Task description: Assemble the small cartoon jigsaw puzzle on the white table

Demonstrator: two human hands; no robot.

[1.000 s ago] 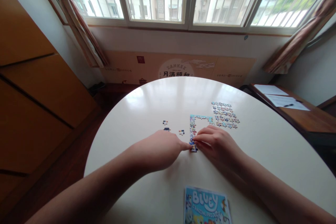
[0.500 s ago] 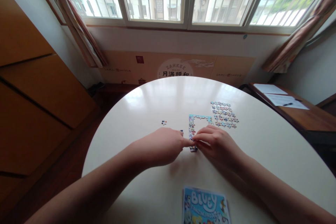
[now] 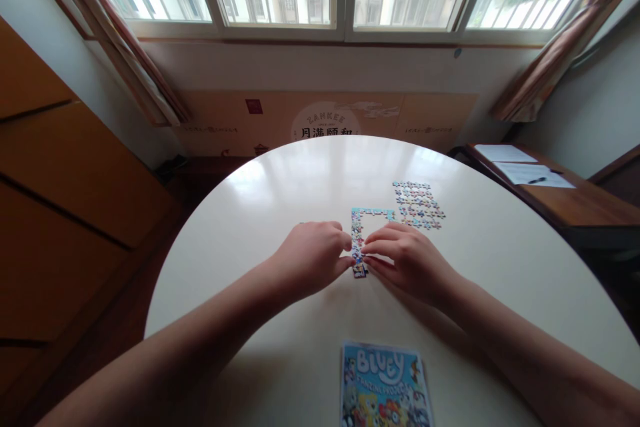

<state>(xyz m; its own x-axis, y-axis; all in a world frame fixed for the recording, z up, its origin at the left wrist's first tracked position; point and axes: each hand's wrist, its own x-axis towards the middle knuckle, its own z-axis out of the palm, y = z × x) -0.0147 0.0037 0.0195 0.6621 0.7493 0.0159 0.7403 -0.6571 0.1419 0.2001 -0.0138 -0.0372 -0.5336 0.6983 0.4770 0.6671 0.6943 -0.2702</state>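
A partly joined jigsaw puzzle (image 3: 357, 229) lies on the white round table, a frame of small colourful pieces round an open middle. My left hand (image 3: 317, 252) is at its lower left side, fingers curled, thumb tip against the edge. From the other side my right hand (image 3: 417, 255) bends in, finger and thumb tips gripping the inner edge of the same strip. Between the hands the strip's lower end (image 3: 359, 271) shows. Any single piece under the fingertips is too small to make out. Rows of loose jigsaw pieces (image 3: 420, 205) lie beyond my right hand.
A blue Bluey picture sheet (image 3: 385, 383) lies near me on the table (image 3: 270, 360). At the right stands a wooden desk (image 3: 595, 197) with papers (image 3: 535, 175) and a pen. Behind the table are a printed board (image 3: 215, 117) and windows.
My left index finger, stretched onto the strip before, has drawn back and curled, with the thumb now at the edge. My right hand stays by the strip. The view has shifted slightly.
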